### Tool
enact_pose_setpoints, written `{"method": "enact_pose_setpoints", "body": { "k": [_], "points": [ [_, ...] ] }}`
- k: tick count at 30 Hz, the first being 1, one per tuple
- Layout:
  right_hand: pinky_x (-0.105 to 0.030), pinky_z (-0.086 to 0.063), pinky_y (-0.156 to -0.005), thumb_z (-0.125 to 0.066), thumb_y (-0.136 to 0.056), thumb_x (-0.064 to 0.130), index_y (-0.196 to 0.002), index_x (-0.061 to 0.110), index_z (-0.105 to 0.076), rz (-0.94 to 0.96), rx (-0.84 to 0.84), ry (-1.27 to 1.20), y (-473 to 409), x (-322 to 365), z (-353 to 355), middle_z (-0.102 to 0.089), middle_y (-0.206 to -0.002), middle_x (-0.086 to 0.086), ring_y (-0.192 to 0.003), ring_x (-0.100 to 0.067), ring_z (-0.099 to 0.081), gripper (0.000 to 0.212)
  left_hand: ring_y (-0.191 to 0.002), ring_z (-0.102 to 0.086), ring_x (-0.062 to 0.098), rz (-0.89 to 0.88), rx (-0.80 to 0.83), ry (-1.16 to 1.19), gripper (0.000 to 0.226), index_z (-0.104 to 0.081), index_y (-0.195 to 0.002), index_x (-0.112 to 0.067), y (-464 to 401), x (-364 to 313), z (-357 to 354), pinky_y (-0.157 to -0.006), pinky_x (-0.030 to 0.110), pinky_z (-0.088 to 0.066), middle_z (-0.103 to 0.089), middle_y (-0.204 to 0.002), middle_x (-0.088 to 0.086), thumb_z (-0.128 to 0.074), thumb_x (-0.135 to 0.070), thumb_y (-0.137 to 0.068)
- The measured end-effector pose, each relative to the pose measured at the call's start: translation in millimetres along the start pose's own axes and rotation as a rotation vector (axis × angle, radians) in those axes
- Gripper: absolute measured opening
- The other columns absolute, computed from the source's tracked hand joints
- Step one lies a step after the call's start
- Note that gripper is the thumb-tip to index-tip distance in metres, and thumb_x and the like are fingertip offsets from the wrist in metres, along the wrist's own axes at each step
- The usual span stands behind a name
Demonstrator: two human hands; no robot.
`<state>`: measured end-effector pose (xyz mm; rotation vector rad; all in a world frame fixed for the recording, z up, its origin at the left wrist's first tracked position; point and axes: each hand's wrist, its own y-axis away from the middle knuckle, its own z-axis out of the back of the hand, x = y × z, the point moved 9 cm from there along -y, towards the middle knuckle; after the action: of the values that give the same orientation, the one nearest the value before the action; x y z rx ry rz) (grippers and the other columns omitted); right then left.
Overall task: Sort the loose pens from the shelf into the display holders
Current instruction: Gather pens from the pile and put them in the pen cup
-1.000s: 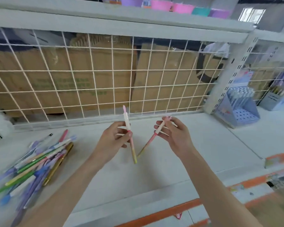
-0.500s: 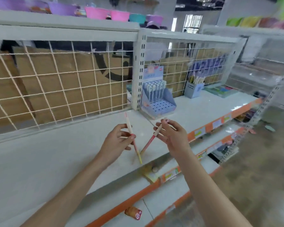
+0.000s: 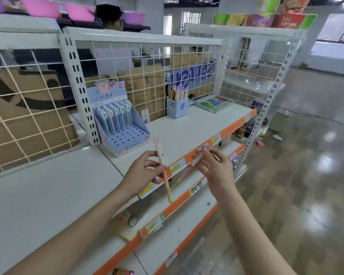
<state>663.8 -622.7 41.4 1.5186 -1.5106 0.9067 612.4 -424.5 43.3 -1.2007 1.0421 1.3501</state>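
Left hand [image 3: 142,171] pinches a pink pen [image 3: 163,171] upright; right hand [image 3: 214,167] pinches another pen [image 3: 196,161] slanting toward it. Beyond the left hand, a blue holder [image 3: 125,135] on the shelf [image 3: 183,128] has pens along its back rows. Beyond the right hand, a cup [image 3: 177,108] holds pens.

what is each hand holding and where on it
Left hand pinches a pen at mid-length. Right hand holds another pen near its upper end.
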Motion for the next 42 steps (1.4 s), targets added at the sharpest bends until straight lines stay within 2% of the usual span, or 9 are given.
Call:
{"method": "enact_pose_setpoints", "body": {
  "k": [4, 9, 23, 27, 32, 34, 36, 38, 42],
  "points": [
    [-0.034, -0.057, -0.064, -0.06, -0.09, 0.009, -0.083, 0.007, -0.059, 0.035, -0.035, 0.008, -42.7, 15.8, 15.9, -0.067, -0.078, -0.01, -0.074, -0.026, -0.069, 0.007, -0.072, -0.068, 0.023, -0.028, 0.047, -0.01, 0.022, -0.054, -0.102, -0.022, -52.0, -8.9, -30.9, -0.062, 0.03, -0.056, -0.07, -0.088, 0.012, -0.062, -0.007, -0.088],
    [-0.036, -0.057, -0.066, -0.062, -0.089, 0.011, -0.085, 0.007, -0.061, 0.101, -0.028, 0.056, -118.5, 46.1, 25.5, -0.07, -0.078, -0.01, -0.078, -0.029, -0.069, 0.006, -0.072, -0.069, 0.02, -0.088, 0.055, -0.044, 0.022, -0.053, -0.103, -0.023, -129.6, -15.8, -59.5, -0.061, 0.027, -0.056, -0.069, -0.09, 0.01, -0.062, -0.009, -0.088],
    [-0.042, -0.059, -0.073, -0.062, -0.088, 0.011, -0.086, 0.004, -0.061, 0.054, 0.157, 0.121, -343.0, 66.5, -34.5, -0.059, -0.077, -0.011, -0.081, -0.031, -0.063, 0.007, -0.066, -0.066, 0.007, -0.131, -0.194, -0.016, 0.026, -0.051, -0.103, -0.028, -322.4, -35.6, -44.4, -0.056, 0.02, -0.052, -0.064, -0.093, 0.005, -0.06, -0.007, -0.089],
    [-0.038, -0.059, -0.072, -0.062, -0.089, 0.011, -0.087, 0.005, -0.062, 0.022, 0.185, 0.123, -382.9, 56.7, -40.5, -0.06, -0.076, -0.01, -0.072, -0.024, -0.063, 0.006, -0.063, -0.065, 0.007, -0.098, -0.246, -0.058, 0.026, -0.052, -0.1, -0.028, -346.8, -32.8, -44.7, -0.055, 0.022, -0.05, -0.065, -0.09, 0.006, -0.059, -0.006, -0.089],
    [-0.031, -0.059, -0.066, -0.065, -0.087, 0.012, -0.092, 0.001, -0.064, 0.016, 0.223, 0.155, -439.5, 53.6, -58.8, -0.06, -0.075, -0.009, -0.064, -0.016, -0.061, 0.013, -0.077, -0.066, 0.022, -0.063, -0.378, -0.115, 0.028, -0.052, -0.113, -0.02, -373.0, -33.8, -35.0, -0.065, 0.035, -0.053, -0.066, -0.099, 0.01, -0.06, -0.008, -0.088],
    [-0.028, -0.058, -0.061, -0.065, -0.087, 0.012, -0.084, 0.007, -0.063, 0.011, 0.263, 0.155, -462.6, 54.7, -69.3, -0.059, -0.077, -0.01, -0.067, -0.017, -0.06, 0.007, -0.07, -0.064, 0.015, -0.072, -0.425, -0.125, 0.027, -0.053, -0.108, -0.026, -383.4, -36.9, -32.6, -0.063, 0.031, -0.053, -0.065, -0.098, 0.009, -0.061, -0.009, -0.088],
    [-0.031, -0.058, -0.065, -0.065, -0.087, 0.012, -0.078, 0.011, -0.063, 0.016, 0.302, 0.167, -486.2, 56.0, -80.1, -0.058, -0.077, -0.01, -0.069, -0.02, -0.059, 0.009, -0.061, -0.061, 0.007, -0.071, -0.496, -0.138, 0.028, -0.051, -0.103, -0.031, -393.3, -40.9, -28.8, -0.06, 0.025, -0.053, -0.065, -0.094, 0.005, -0.061, -0.009, -0.088],
    [-0.039, -0.055, -0.07, -0.066, -0.086, 0.012, -0.077, 0.009, -0.063, 0.039, 0.334, 0.195, -509.3, 59.9, -90.4, -0.058, -0.074, -0.008, -0.069, -0.022, -0.057, 0.01, -0.067, -0.062, 0.011, -0.073, -0.576, -0.147, 0.027, -0.051, -0.104, -0.029, -403.1, -46.2, -23.7, -0.065, 0.03, -0.055, -0.064, -0.093, 0.005, -0.061, -0.009, -0.088],
    [-0.025, -0.049, -0.049, -0.062, -0.089, 0.009, -0.089, -0.001, -0.063, 0.111, 0.411, 0.212, -546.1, 71.9, -110.8, -0.057, -0.07, -0.005, -0.058, -0.016, -0.057, 0.01, -0.076, -0.065, 0.018, -0.118, -0.724, -0.124, 0.031, -0.051, -0.095, -0.036, -415.4, -61.1, -17.2, -0.07, 0.037, -0.056, -0.064, -0.086, 0.002, -0.061, -0.008, -0.088]
  ]
}}
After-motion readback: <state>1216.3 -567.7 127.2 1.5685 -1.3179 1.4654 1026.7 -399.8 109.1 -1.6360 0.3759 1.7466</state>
